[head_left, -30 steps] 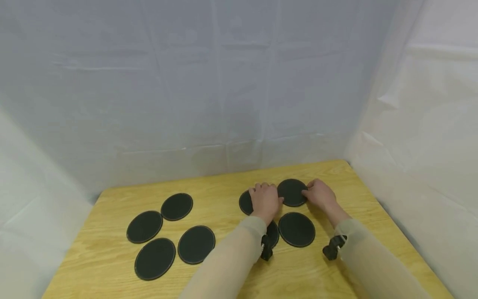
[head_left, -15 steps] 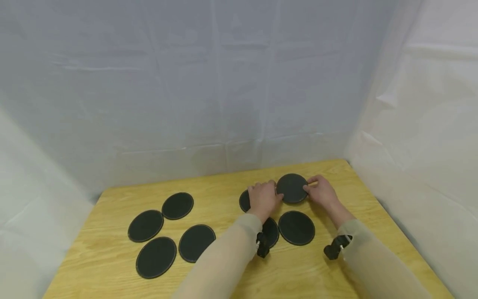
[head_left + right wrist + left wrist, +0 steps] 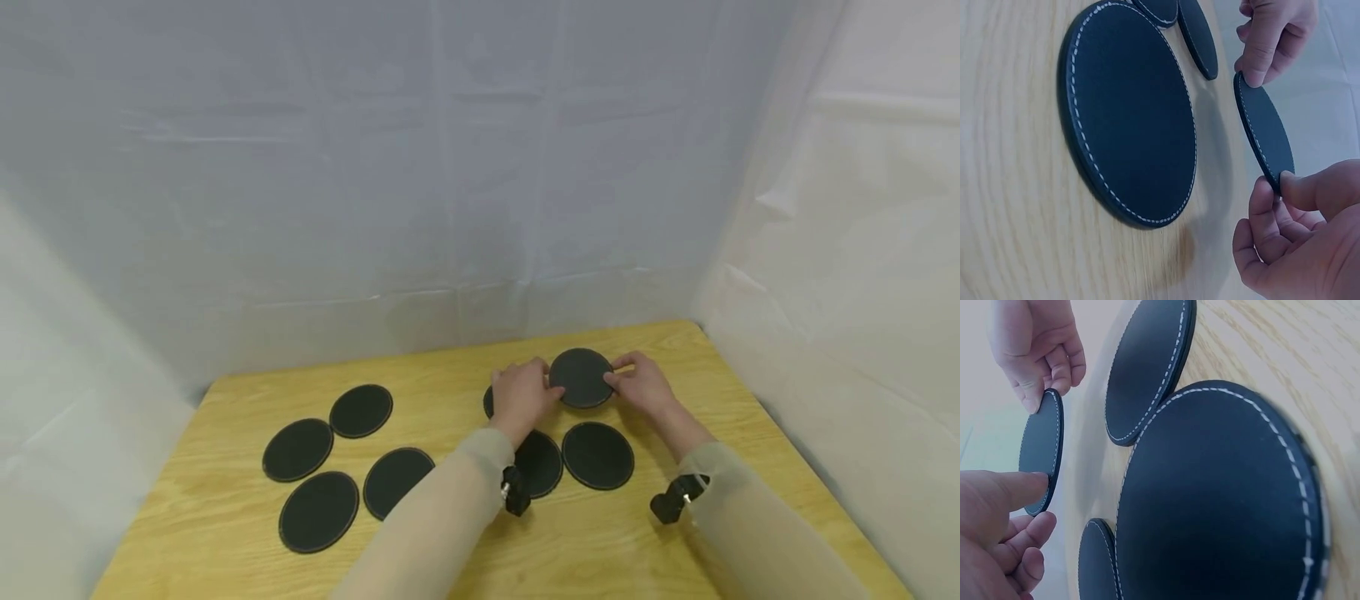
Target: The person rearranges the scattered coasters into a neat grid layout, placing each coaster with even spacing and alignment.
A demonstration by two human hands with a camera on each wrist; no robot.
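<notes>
- Left hand (image 3: 520, 393): thumb and fingertips pinch the left edge of the raised coaster (image 3: 581, 377); in the left wrist view the thumb lies on its face and the other fingers curl below the rim.
- Right hand (image 3: 641, 385): pinches the opposite, right edge of the same disc; in the right wrist view the thumb and forefinger close on the rim, the other fingers folded under.
- Raised coaster: black, round, pale stitching along the rim. Held between the two sets of fingertips, clear of the wooden table (image 3: 675, 550), with a shadow under it in the right wrist view. It is tilted rather than flat.
- Just below the right hand's fingers, on the table: one flat coaster (image 3: 597, 455), lying apart from the held one.
- Below the left hand's wrist: another flat coaster (image 3: 540, 463), partly covered by the sleeve, just beside the previous one.
- Behind the left hand's knuckles: the edge of a further coaster (image 3: 489, 401), mostly hidden; cannot tell whether the hand touches it.
- Well to the left of the left hand's fingers: a group of four coasters (image 3: 318, 511) lying flat, close together, untouched.
- Both forearms in beige sleeves (image 3: 420, 533), each with a small black mount at the wrist.
- White sheeting (image 3: 450, 167) hangs behind and beside the table.
</notes>
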